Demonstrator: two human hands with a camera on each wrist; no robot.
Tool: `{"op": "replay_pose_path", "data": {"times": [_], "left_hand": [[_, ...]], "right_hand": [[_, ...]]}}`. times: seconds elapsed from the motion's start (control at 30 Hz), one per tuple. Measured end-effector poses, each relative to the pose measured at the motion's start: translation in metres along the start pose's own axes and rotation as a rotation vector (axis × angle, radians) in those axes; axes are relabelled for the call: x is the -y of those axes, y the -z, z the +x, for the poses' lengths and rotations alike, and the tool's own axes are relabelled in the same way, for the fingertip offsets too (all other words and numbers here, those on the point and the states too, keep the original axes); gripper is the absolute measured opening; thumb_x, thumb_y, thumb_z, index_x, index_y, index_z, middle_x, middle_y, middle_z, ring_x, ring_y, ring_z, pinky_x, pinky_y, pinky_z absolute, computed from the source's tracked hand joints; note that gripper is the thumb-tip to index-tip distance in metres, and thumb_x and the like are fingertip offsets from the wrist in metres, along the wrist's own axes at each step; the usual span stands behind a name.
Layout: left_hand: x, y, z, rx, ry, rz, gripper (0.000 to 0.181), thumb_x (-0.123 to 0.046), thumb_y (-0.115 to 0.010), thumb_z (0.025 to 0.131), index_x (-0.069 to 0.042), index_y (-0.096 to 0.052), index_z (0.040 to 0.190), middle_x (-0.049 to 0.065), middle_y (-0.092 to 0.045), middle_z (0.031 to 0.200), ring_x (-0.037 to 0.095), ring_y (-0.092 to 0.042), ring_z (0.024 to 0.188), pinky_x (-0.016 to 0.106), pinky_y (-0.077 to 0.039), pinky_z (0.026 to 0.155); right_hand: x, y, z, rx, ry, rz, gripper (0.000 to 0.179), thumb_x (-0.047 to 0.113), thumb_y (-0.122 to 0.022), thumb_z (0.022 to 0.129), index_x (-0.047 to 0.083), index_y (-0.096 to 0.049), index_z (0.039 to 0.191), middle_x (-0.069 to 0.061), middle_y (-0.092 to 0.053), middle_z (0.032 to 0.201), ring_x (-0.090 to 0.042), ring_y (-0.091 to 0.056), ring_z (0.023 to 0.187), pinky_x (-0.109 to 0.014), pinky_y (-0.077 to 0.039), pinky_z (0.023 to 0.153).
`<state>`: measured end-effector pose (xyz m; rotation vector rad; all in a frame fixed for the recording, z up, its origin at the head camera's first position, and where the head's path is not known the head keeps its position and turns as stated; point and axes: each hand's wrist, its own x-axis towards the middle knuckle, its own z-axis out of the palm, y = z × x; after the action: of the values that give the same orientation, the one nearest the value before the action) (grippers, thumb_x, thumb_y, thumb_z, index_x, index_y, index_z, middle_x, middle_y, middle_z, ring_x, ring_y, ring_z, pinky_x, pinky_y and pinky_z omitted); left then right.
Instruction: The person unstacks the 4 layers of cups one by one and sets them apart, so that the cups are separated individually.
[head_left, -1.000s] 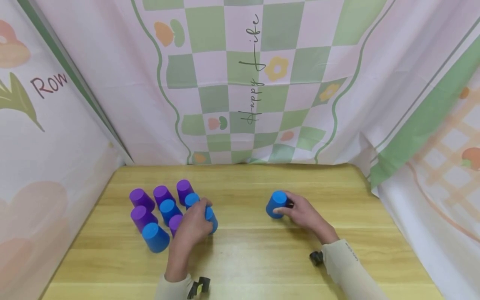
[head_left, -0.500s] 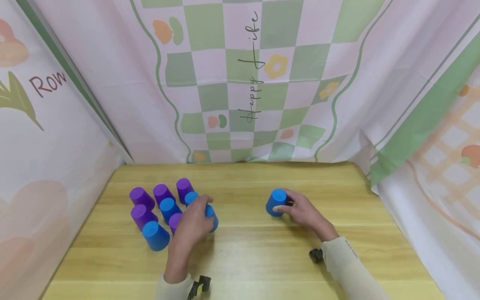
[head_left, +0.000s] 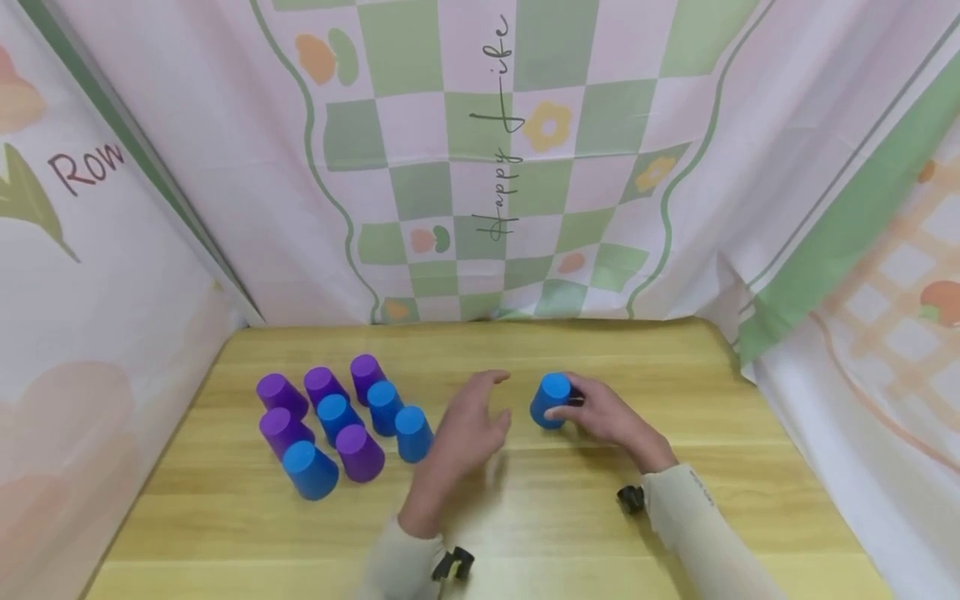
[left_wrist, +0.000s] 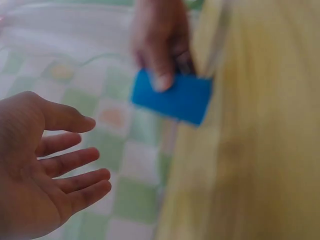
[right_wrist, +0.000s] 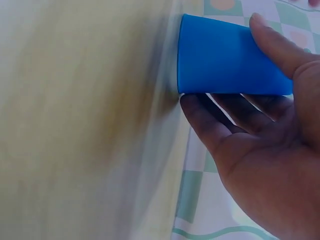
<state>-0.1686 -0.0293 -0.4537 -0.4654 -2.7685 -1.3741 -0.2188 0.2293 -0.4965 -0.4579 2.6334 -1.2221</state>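
Note:
My right hand (head_left: 607,412) grips a blue cup (head_left: 549,407) by its side, thumb on the near face. The cup is upside down, its wide rim at or just above the table; I cannot tell which. In the right wrist view, the fingers lie along one side of the blue cup (right_wrist: 230,57). My left hand (head_left: 467,432) is held over the table between that cup and the group on the left, with nothing in it. The left wrist view shows that left hand (left_wrist: 45,165) with fingers spread. Nearest to its left stands another upside-down blue cup (head_left: 413,435).
More upside-down cups stand grouped at the left of the wooden table (head_left: 525,517), among them a purple cup (head_left: 362,454) and a blue cup (head_left: 311,472) at the front. A patterned curtain (head_left: 487,275) hangs along the back edge.
My left hand has let go of the blue cup at the right of the group and moved right, uncovering the purple cup behind it. The right hand keeps its hold in nearly the same place.

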Motion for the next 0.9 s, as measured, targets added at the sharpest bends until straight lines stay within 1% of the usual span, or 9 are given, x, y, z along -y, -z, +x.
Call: {"op": "replay_pose_path", "data": {"times": [0.07,0.13,0.23,0.3,0.4,0.47,0.53,0.7,0.9], "left_hand": [[0.001,-0.017,0.009,0.031,-0.003,-0.020,0.058,-0.012,-0.071,0.100,-0.013,-0.050,0.154,0.005,-0.056,0.154,0.027,-0.052,0.144,0.047,-0.048,0.117],[0.003,-0.030,0.018,0.051,-0.009,-0.035,0.062,-0.015,-0.073,0.099,-0.011,-0.048,0.155,0.007,-0.055,0.155,0.027,-0.053,0.144,0.047,-0.048,0.117],[0.004,-0.044,0.030,0.075,-0.018,-0.054,0.067,-0.022,-0.076,0.098,-0.010,-0.046,0.157,0.010,-0.053,0.156,0.028,-0.052,0.145,0.047,-0.048,0.118],[0.005,-0.051,0.037,0.087,-0.021,-0.062,0.070,-0.026,-0.078,0.098,-0.010,-0.045,0.157,0.010,-0.053,0.157,0.029,-0.051,0.146,0.047,-0.046,0.119],[0.004,-0.060,0.046,0.096,-0.019,-0.067,0.072,-0.029,-0.079,0.096,-0.011,-0.046,0.157,0.009,-0.052,0.159,0.028,-0.050,0.147,0.048,-0.045,0.120],[0.003,-0.065,0.050,0.098,-0.019,-0.060,0.072,-0.028,-0.080,0.096,-0.012,-0.047,0.157,0.009,-0.053,0.158,0.028,-0.052,0.145,0.047,-0.046,0.119],[0.002,-0.070,0.053,0.099,-0.019,-0.046,0.072,-0.026,-0.081,0.095,-0.011,-0.047,0.156,0.009,-0.054,0.156,0.027,-0.054,0.142,0.047,-0.048,0.117],[0.001,-0.080,0.057,0.100,-0.045,-0.008,0.070,-0.022,-0.081,0.095,-0.009,-0.048,0.155,0.012,-0.057,0.152,0.029,-0.058,0.138,0.047,-0.051,0.115],[0.002,-0.087,0.059,0.089,-0.054,0.016,0.062,-0.019,-0.080,0.095,-0.009,-0.051,0.150,0.010,-0.062,0.146,0.027,-0.061,0.134,0.046,-0.052,0.114]], "right_hand": [[0.000,0.000,0.000,0.007,0.009,0.002,0.046,0.034,-0.079,0.096,0.011,-0.064,0.133,-0.013,-0.070,0.128,-0.033,-0.066,0.120,-0.060,-0.054,0.105],[0.000,0.001,0.000,0.020,0.003,0.020,0.049,0.033,-0.081,0.094,0.010,-0.064,0.135,-0.015,-0.070,0.130,-0.036,-0.065,0.123,-0.060,-0.053,0.107],[0.002,0.006,-0.003,0.037,-0.026,0.010,0.060,0.034,-0.082,0.093,0.010,-0.059,0.143,-0.018,-0.064,0.142,-0.043,-0.059,0.133,-0.063,-0.048,0.112],[0.004,0.010,-0.005,0.040,-0.036,-0.035,0.067,0.034,-0.082,0.093,0.008,-0.055,0.149,-0.021,-0.059,0.149,-0.047,-0.053,0.140,-0.066,-0.043,0.115],[0.006,0.016,-0.007,0.037,-0.042,-0.131,0.072,0.032,-0.079,0.094,0.004,-0.049,0.154,-0.024,-0.053,0.155,-0.052,-0.045,0.144,-0.071,-0.038,0.116],[0.008,0.020,-0.010,0.031,-0.049,-0.190,0.073,0.028,-0.078,0.095,0.000,-0.046,0.155,-0.028,-0.050,0.155,-0.054,-0.044,0.144,-0.071,-0.038,0.116],[0.009,0.023,-0.013,0.028,-0.072,-0.224,0.073,0.025,-0.075,0.097,-0.002,-0.043,0.156,-0.030,-0.048,0.156,-0.055,-0.043,0.144,-0.071,-0.038,0.117],[0.009,0.030,-0.022,0.004,-0.133,-0.257,0.070,0.027,-0.069,0.101,-0.003,-0.040,0.157,-0.032,-0.044,0.158,-0.055,-0.042,0.144,-0.070,-0.038,0.116],[0.005,0.033,-0.031,-0.023,-0.121,-0.259,0.065,0.027,-0.066,0.104,-0.005,-0.042,0.155,-0.032,-0.045,0.157,-0.055,-0.042,0.145,-0.069,-0.037,0.117]]}}
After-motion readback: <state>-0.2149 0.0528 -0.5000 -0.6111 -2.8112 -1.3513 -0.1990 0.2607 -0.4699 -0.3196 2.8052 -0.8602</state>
